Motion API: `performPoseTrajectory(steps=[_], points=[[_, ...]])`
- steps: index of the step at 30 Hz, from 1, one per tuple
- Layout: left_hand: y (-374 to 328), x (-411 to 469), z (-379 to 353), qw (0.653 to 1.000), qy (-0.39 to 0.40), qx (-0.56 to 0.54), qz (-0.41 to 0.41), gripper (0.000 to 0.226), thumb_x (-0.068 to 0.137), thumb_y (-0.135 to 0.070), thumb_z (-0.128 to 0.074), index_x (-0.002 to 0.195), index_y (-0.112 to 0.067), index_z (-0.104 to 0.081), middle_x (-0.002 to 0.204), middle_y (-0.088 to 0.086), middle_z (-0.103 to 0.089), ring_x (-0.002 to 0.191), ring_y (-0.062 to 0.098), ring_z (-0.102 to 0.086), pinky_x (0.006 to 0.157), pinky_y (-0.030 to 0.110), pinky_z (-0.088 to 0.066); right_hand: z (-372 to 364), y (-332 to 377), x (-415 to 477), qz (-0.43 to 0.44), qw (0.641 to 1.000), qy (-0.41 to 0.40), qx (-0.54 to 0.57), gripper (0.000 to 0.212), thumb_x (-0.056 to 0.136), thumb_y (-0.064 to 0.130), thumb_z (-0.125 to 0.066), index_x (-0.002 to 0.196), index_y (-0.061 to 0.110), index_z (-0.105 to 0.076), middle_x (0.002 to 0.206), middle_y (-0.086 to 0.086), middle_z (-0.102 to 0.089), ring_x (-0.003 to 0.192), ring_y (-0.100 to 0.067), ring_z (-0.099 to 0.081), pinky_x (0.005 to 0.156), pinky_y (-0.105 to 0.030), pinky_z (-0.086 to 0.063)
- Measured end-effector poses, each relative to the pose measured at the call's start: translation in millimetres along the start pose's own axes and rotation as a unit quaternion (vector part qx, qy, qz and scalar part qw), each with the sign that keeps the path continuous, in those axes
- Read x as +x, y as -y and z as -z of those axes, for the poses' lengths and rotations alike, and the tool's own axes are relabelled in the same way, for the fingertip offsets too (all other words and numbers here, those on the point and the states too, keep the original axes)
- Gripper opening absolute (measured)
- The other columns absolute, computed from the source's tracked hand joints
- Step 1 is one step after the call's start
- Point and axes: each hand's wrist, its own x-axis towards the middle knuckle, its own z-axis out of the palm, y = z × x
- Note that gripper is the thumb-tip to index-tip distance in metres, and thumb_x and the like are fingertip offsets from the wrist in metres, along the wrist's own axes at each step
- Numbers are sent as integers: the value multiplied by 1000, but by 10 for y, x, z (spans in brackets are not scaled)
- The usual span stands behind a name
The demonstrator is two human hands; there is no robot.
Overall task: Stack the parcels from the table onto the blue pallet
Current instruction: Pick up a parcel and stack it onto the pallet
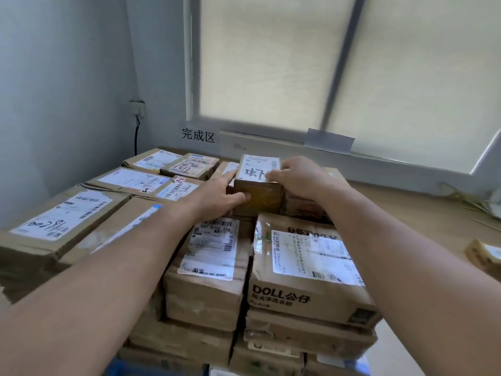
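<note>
Fingers (272, 175) of the right hand (301, 177) curl over the right edge of a small brown parcel (257, 198), gripping its labelled top. The left hand (217, 196) clasps the same parcel from the left, with its fingers laid along the left side and its thumb (245, 198) pressed on the near, taped face. Both forearms reach in from the near edge.

Far behind, a pale window blind (298, 63) fills the wall. A wooden table (406, 213) stretches to the right. The stack of parcels (81, 226) covers the left and middle, several layers deep, on the blue pallet (162, 371), of which only a strip shows at the near edge. Near right in the stack sits the DOLL box (311, 294), with a labelled carton (206, 289) just left of it. The held parcel is at the far middle of the stack, above its top layer; whether it rests there cannot be told. A lone parcel (485, 256) lies on the table at the right edge.
</note>
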Motion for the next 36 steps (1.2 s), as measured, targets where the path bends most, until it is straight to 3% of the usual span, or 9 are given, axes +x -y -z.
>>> performPoseTrajectory(steps=[3,7,9,12,16,23,30,34,36], points=[[22,23,6,1000,-2,11,-12,67,93,-34,-57,149,-32,-22,123,3,-57,96,21,-64,83,33,-52,-13,3,-12,-8,1000,-15,-11,30,86,46,-60,99,20,-65,94,-2,-65,91,-24,-59,71,-31,-44],[18,37,8,1000,0,14,-11,63,93,-32,-56,148,-34,-24,110,2,-65,89,20,-66,82,38,-54,9,7,-62,-12,1000,-16,-21,27,87,44,-59,97,20,-67,83,1,-64,88,-21,-61,61,-27,-39],[-8,18,12,1000,2,20,-8,65,94,-31,-57,148,-33,-22,109,0,-64,88,19,-65,77,32,-52,26,0,-90,-7,1000,-18,-20,27,87,44,-59,98,20,-66,88,1,-65,89,-21,-60,62,-26,-40],[-61,-6,30,998,-16,60,1,70,92,-33,-59,150,-24,-21,128,3,-56,101,17,-56,80,23,-41,86,-40,-152,7,1000,-25,2,36,90,45,-59,111,16,-64,111,-2,-66,102,-22,-59,77,-29,-44],[-140,-27,69,997,-49,66,12,87,87,-49,-61,153,-21,-12,149,7,-38,128,24,-45,101,34,-36,204,-136,-274,35,998,-57,0,51,92,43,-57,136,17,-52,138,-2,-54,125,-21,-49,97,-32,-39],[-738,-151,-75,957,-211,163,-112,73,89,-54,-55,146,-16,-31,148,10,-39,135,27,-36,107,43,-34,452,-445,-593,79,987,-121,-67,45,93,35,-56,135,20,-53,133,-5,-55,120,-22,-52,97,-31,-39],[-1280,-164,-438,912,-231,274,-201,60,89,-54,-52,135,-14,-49,137,10,-52,125,30,-46,99,45,-39,647,-826,-942,44,968,-181,-166,43,94,36,-53,135,25,-52,130,-5,-53,121,-25,-49,92,-33,-40],[-1572,-174,-722,906,-205,301,-217,59,91,-56,-47,138,-20,-45,132,8,-56,112,33,-56,82,38,-44,739,-1132,-1203,14,957,-208,-201,42,94,36,-50,134,22,-52,129,-6,-54,120,-26,-49,86,-32,-37],[-1744,-226,-903,910,-191,295,-222,59,91,-56,-47,139,-22,-42,133,5,-55,114,30,-56,81,36,-44,799,-1323,-1352,-10,954,-212,-210,42,95,35,-48,135,21,-51,132,-7,-52,122,-28,-47,92,-33,-37]])
